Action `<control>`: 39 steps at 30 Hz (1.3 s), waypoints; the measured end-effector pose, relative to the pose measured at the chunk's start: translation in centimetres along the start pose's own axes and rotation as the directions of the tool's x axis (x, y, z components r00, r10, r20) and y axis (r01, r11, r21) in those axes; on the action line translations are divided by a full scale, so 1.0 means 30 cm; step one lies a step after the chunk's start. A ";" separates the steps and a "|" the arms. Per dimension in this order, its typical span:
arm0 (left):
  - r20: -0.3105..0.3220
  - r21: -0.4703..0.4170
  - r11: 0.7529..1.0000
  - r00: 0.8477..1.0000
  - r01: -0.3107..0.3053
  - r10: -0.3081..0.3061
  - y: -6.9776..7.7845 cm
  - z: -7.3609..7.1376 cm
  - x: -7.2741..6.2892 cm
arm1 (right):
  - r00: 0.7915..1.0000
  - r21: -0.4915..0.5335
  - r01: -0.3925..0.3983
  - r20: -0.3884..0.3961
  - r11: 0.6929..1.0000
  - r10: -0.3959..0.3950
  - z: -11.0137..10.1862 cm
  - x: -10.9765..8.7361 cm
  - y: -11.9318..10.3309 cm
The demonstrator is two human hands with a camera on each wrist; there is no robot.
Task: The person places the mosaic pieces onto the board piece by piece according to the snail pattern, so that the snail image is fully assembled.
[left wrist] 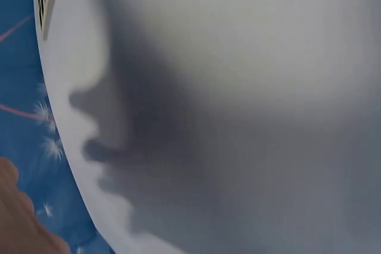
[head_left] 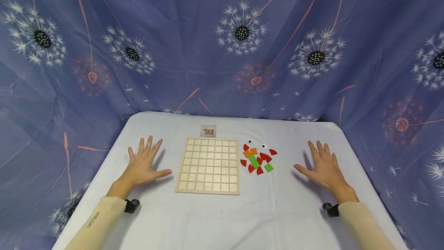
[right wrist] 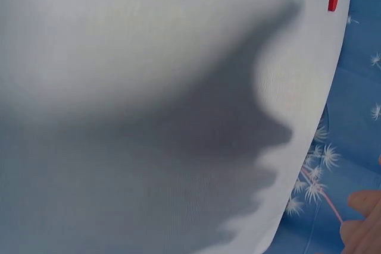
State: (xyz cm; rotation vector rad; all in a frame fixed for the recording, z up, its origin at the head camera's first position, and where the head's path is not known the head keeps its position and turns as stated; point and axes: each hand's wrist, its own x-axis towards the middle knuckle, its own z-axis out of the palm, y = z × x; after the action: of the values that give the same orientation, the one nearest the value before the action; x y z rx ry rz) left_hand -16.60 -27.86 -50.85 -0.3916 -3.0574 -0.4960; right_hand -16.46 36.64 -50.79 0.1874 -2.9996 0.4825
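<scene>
Above the worktop [head_left: 215, 219], near its side edges, our left hand [head_left: 140, 167] and right hand [head_left: 322, 167] hover, fingers spread, empty. Grid board [head_left: 209, 165] and coloured pieces [head_left: 254, 161] lie between; thin pieces, we judge, want edge pinches.

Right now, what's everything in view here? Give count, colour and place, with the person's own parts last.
table: one, white, under the board and pieces
curtain: at least one, blue-purple with dandelions, behind the table
board: one, pale gridded, mid-table
card: one, pictured, just beyond the board
red pieces: about eight, right of the board
orange pieces: two, among the red
green pieces: at least two, same cluster
eyes: two, white and black, cluster's far side
cameras: two, black, at the wrists
sleeves: two, cream, forearms
left grip: one, bare, left of the board
right grip: one, bare, right of the pieces
</scene>
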 end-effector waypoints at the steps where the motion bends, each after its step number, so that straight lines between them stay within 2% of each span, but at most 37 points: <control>1: 0.005 -0.023 1.000 1.000 -0.006 0.006 0.012 0.014 0.002 | 1.000 0.012 0.002 0.000 1.000 -0.002 0.006 0.002 -0.007; 6: 0.028 -0.125 0.991 0.998 -0.051 0.054 0.083 0.075 0.014 | 1.000 0.077 0.005 0.019 0.997 -0.007 0.030 0.020 -0.048; 12: 0.036 -0.182 0.977 0.992 -0.112 0.121 0.159 0.121 0.032 | 0.998 0.130 0.056 0.012 0.990 -0.058 0.078 0.056 -0.086; 15: 0.048 -0.208 0.971 0.990 -0.119 0.132 0.187 0.138 0.041 | 0.996 0.155 0.089 0.011 0.984 -0.092 0.104 0.077 -0.105; 18: 0.069 -0.235 0.966 0.990 -0.106 0.125 0.208 0.156 0.050 | 0.994 0.181 0.090 0.037 0.979 -0.098 0.129 0.099 -0.119; 25: 0.136 -0.253 0.965 0.985 -0.066 0.103 0.235 0.188 0.071 | 0.994 0.248 0.051 0.084 0.967 -0.074 0.172 0.154 -0.161; 34: 0.182 -0.257 0.965 0.978 -0.049 0.099 0.249 0.190 0.082 | 0.992 0.281 0.081 0.066 0.956 -0.103 0.207 0.196 -0.205; 39: 0.199 -0.235 0.971 0.976 -0.035 0.084 0.247 0.188 0.081 | 0.992 0.288 0.059 0.091 0.956 -0.089 0.230 0.204 -0.218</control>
State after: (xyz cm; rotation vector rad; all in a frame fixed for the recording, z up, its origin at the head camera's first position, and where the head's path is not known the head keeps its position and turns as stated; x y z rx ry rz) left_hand -16.99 -18.69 -53.77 -0.5756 -3.1813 -0.8640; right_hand -22.13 27.64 -54.61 0.3557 -2.9931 0.9243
